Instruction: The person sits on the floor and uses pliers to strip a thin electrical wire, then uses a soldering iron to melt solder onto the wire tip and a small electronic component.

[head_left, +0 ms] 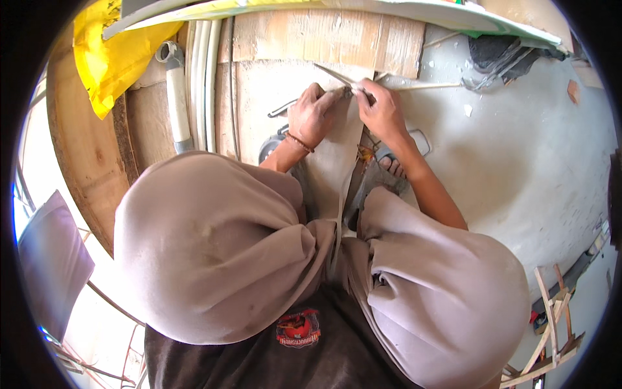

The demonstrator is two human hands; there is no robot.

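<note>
Pinching narrowly now with the left hand (313, 117), fingertips on a small dark piece (348, 93), just on the near side of the flat brown cardboard sheet (317, 37)! Gripping a thin, dark, pointed tool (333, 74) in the right hand (382, 111), slanted toward that cardboard. And look, left of the cardboard, at a white tube with grey ends (177, 100).

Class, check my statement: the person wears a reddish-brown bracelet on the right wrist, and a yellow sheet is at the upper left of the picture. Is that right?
Not quite. The reddish-brown bracelet is on the wrist of the left hand, not the right, as the head view shows. The yellow sheet is indeed at the upper left.
</note>
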